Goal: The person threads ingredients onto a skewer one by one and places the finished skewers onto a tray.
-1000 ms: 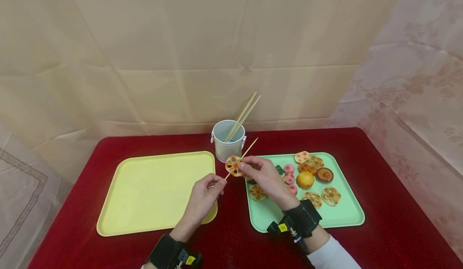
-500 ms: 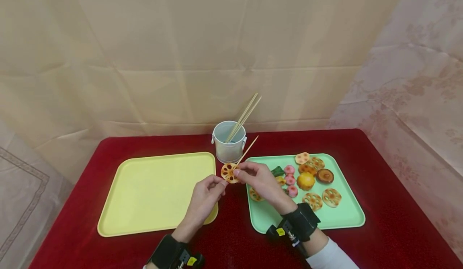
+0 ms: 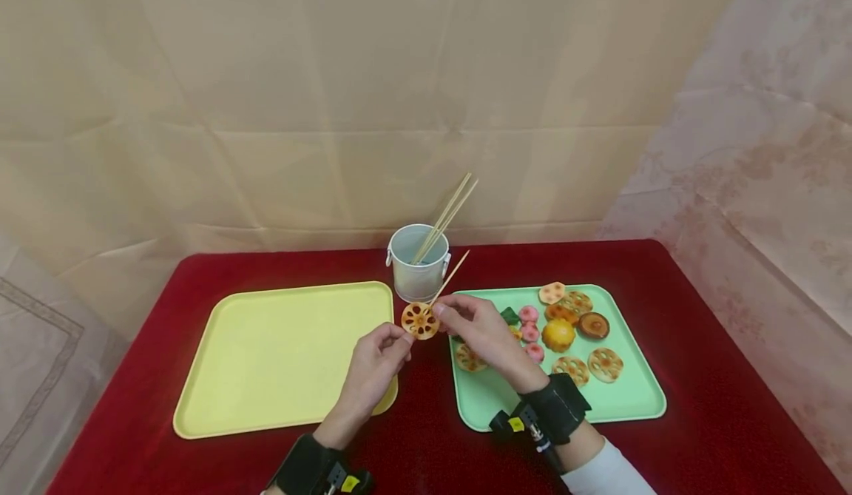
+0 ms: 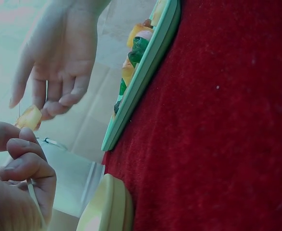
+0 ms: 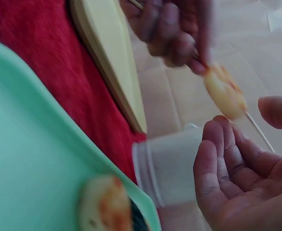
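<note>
My left hand (image 3: 376, 365) pinches a thin wooden skewer (image 3: 451, 277), whose lower end crosses the palm in the left wrist view. A browned lotus root slice (image 3: 419, 322) is threaded on it, close against the left fingertips, with the pointed end sticking out beyond. My right hand (image 3: 482, 332) is beside the slice. In the right wrist view its thumb (image 5: 278, 113) stands apart from the fingers, and the fingertips lie at the slice's edge; I cannot tell whether they touch it. Left of the left hand lies a yellow tray (image 3: 286, 362).
A green tray (image 3: 626, 406) on the right bears several lotus slices (image 3: 605, 365), pink pieces (image 3: 529, 314), a yellow piece (image 3: 558, 335), a mushroom cap (image 3: 594, 325) and green pieces (image 3: 509, 316). A white bucket (image 3: 418, 277) with several skewers (image 3: 442, 221) stands behind the hands.
The lotus root slice has slid down the skewer to the left fingertips, the right hand moving left with it. The right hand's grip on the slice has loosened.
</note>
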`<action>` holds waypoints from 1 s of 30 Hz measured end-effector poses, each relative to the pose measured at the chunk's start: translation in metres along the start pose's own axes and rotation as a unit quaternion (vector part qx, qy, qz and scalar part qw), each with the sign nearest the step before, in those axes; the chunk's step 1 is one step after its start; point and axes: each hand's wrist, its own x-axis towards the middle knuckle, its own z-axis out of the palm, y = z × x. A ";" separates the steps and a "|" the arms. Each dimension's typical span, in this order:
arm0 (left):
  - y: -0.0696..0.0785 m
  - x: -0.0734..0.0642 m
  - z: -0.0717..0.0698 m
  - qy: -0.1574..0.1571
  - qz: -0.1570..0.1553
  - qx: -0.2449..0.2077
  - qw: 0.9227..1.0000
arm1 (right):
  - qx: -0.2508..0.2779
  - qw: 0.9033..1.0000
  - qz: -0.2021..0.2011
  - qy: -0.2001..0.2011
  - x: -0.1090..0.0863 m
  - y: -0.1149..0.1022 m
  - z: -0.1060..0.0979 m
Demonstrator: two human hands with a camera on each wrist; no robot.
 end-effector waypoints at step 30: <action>-0.003 -0.002 -0.020 0.056 0.013 0.051 0.997 | -0.458 0.864 -0.157 -0.137 0.015 0.012 -0.050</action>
